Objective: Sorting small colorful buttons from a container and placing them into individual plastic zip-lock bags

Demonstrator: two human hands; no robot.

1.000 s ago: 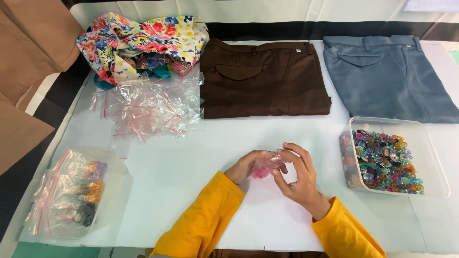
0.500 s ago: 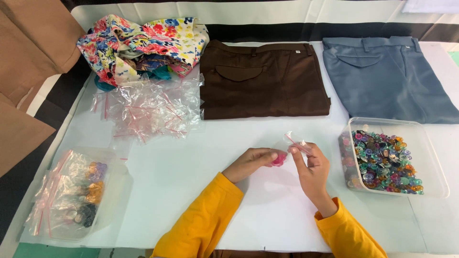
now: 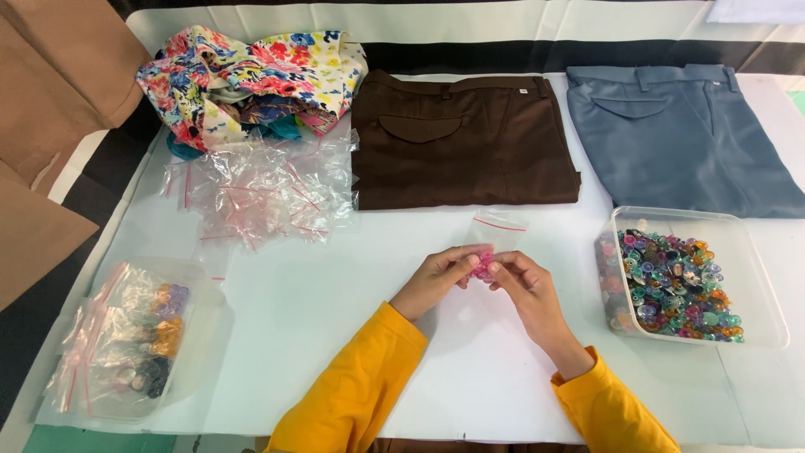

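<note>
Since half a second ago the hands have come together again near the front edge of the table point(image 3: 277, 319). The left hand point(image 3: 436, 277) and right hand point(image 3: 524, 285) both pinch a small clear bag point(image 3: 496, 231) with pink buttons point(image 3: 482, 267) at its bottom. The bag stands up above the fingertips; bagging appears under way. The button tray point(image 3: 755, 277) sits by the right edge.
</note>
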